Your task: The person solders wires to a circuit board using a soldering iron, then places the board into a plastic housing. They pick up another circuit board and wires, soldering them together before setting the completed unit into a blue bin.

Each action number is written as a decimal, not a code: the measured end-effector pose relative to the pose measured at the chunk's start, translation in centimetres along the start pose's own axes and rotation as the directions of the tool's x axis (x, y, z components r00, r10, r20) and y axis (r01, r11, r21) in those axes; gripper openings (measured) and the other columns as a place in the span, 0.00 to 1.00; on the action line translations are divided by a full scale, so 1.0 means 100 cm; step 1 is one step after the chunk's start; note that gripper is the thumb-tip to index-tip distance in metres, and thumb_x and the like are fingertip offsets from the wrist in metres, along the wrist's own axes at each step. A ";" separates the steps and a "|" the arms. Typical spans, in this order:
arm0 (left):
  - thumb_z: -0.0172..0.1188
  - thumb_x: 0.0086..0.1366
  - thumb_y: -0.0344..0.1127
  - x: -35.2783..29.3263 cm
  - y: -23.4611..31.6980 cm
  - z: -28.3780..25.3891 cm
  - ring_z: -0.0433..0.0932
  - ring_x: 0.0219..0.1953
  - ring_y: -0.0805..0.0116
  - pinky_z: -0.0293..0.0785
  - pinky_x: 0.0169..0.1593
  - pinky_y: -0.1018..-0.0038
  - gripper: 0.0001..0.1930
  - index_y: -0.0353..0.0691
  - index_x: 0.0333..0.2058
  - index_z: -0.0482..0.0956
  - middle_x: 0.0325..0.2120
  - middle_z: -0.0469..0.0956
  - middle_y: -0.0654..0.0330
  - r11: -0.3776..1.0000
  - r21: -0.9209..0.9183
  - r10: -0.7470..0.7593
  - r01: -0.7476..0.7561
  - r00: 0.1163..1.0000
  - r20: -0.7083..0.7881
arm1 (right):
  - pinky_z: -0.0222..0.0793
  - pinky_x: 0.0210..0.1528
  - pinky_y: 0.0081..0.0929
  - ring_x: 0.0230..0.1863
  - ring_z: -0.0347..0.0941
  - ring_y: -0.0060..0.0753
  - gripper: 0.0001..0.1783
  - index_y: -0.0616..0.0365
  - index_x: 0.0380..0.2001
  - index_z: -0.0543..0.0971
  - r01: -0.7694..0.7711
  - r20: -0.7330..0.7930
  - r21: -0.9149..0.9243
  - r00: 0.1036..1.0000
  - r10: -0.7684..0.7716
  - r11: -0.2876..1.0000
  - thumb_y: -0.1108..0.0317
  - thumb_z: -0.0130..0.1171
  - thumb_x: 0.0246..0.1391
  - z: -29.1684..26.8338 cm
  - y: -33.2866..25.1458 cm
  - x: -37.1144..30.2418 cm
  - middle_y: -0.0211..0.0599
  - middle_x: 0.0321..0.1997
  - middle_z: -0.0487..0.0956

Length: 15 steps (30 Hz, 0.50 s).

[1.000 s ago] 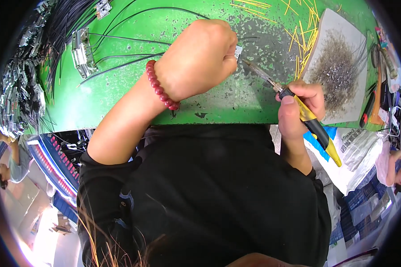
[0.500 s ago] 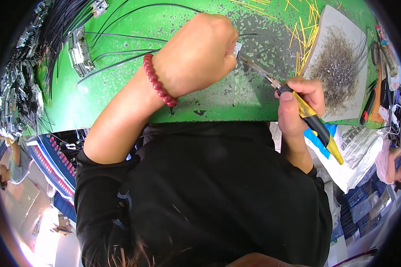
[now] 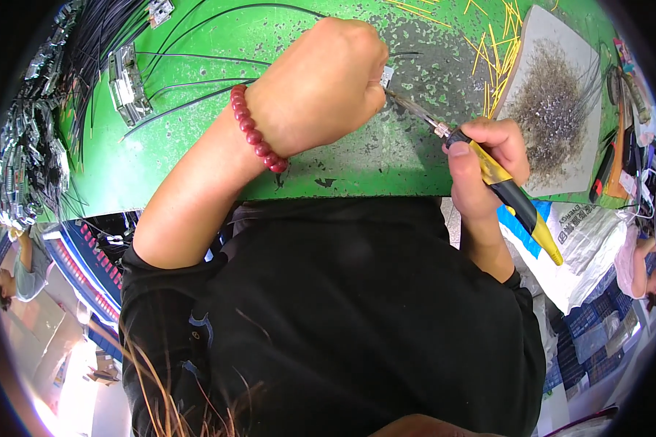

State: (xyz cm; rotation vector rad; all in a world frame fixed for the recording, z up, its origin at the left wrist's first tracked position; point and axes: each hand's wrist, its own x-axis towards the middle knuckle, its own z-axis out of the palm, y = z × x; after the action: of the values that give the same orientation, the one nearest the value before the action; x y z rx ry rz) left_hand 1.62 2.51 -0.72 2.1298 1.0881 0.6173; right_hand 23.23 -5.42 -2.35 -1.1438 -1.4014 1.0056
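dk print on wht bag

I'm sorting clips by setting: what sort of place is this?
Probably an electronics assembly workshop. The right hand grips what looks like a soldering iron, its tip over a worn green workbench; black cables and a heap of shiny metal parts lie at the left.
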 end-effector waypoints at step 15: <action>0.56 0.46 0.23 0.000 0.003 -0.002 0.72 0.22 0.52 0.68 0.28 0.65 0.05 0.30 0.17 0.70 0.18 0.71 0.51 0.997 0.077 -0.006 0.004 1.000 0.021 | 0.57 0.27 0.16 0.25 0.62 0.15 0.13 0.62 0.32 0.72 0.036 -0.017 0.035 0.999 -0.035 0.999 0.71 0.66 0.47 -0.002 0.001 -0.002 0.31 0.27 0.71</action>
State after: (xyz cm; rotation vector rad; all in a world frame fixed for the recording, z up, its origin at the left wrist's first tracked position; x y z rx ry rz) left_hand 1.67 2.43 -0.37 2.1938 1.1221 0.5575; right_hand 23.49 -5.62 -2.42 -1.0956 -1.3814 0.9899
